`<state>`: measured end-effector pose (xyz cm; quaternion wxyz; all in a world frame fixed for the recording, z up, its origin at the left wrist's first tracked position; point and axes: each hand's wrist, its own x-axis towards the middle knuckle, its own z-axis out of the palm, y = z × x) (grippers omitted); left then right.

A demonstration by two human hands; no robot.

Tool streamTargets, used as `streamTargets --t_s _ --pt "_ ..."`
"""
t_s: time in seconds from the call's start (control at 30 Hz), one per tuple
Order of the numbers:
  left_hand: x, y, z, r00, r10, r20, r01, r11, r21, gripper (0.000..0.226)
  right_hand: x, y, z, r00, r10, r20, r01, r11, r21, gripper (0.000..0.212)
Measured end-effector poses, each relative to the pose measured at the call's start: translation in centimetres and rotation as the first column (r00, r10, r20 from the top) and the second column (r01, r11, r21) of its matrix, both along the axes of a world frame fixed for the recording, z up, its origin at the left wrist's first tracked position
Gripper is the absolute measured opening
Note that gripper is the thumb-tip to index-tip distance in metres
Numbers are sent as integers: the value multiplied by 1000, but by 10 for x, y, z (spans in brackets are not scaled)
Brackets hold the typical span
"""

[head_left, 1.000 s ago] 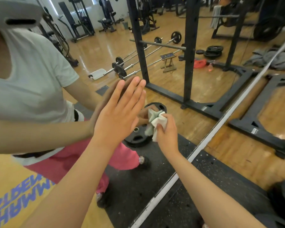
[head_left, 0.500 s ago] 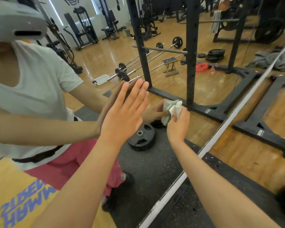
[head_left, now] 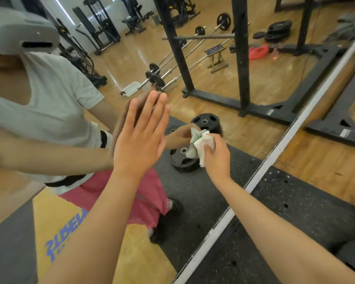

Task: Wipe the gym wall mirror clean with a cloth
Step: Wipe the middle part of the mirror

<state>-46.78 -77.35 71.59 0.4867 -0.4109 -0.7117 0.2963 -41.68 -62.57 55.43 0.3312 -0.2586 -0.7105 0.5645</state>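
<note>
light: bright, even indoor | glare: white streaks on wood floor (head_left: 140, 51) | edges: wide-angle bending | focus: mostly sharp

The cloth (head_left: 201, 144) is white and pale green, the floor mat (head_left: 299, 214) speckled black

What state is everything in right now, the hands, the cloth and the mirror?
mirror: upright, showing reflections; how clean it is cannot be told.
cloth: crumpled into a wad, held on the mirror.
left hand: fingers straight, flat against the mirror.
right hand: grips the cloth, pressing it to the mirror.
weight plates: lying flat, seen in reflection.
</note>
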Motion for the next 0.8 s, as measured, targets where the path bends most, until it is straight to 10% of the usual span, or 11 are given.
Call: streamTargets --t_s 0.8 --pt "42 -75 -8 980 -87 178 115 981 -155 57 28 -103 -19 977 214 4 -211 968 -138 20"
